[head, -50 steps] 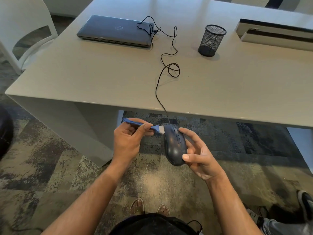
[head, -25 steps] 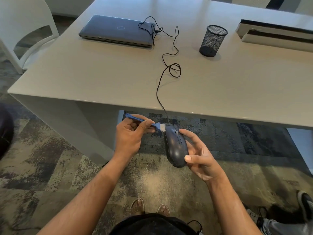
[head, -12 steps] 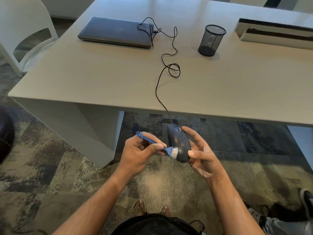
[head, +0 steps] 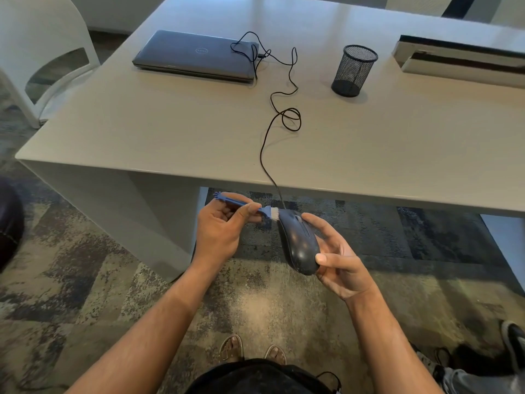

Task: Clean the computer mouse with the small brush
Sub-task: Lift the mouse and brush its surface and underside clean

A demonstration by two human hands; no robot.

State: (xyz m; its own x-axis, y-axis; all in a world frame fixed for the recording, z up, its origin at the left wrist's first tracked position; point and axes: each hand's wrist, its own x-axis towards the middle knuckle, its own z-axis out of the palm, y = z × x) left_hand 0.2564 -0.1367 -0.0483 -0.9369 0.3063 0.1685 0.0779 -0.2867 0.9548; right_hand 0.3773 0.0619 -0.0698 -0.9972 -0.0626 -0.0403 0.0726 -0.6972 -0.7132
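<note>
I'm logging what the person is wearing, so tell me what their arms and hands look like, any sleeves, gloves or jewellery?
Both forearms are bare right up to the bottom of the picture, with no sleeves in view. The left hand and the right hand wear no gloves, and no rings, watch or wristbands can be seen on them.

The scene was evenly and softly lit, fairly bright; a pale sheen ran down the far part of the table point(head: 284, 15); soft shadow lay beneath it on the carpet point(head: 426, 240); wide-angle bending curved the table's edges; the shoe point(head: 514, 345) at lower right was smeared.
</note>
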